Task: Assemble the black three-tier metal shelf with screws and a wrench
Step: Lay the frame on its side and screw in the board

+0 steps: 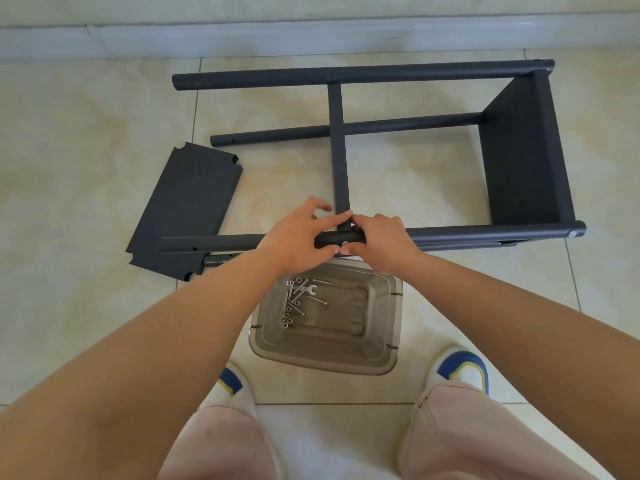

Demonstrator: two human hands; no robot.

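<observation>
One loose shelf panel (187,206) lies flat on the floor (79,140) at far left, its near corner tucked under the end of the near pole (207,243). Shelf frame (433,233) lies on its side across the tiles: far pole (363,73) nearest the wall, a third pole (346,128) between, middle tier (338,147) seen edge-on, end tier (523,154) fixed at right. Left hand (298,237) wraps the near pole at the middle-tier joint, thumb underneath, fingers curled over the top. Right hand (381,242) sits touching it, fingertips pinching a small pale fastener (345,244) at the underside of the pole; exact part cannot be told. Plastic tray (377,341) stands just below the hands, between the shoes (462,368), holding screws (317,301), nuts and a small wrench (306,289) bunched in its left half. Open floor lies left of the panel and right of the frame; wall baseboard (311,36) runs close behind the far pole.
</observation>
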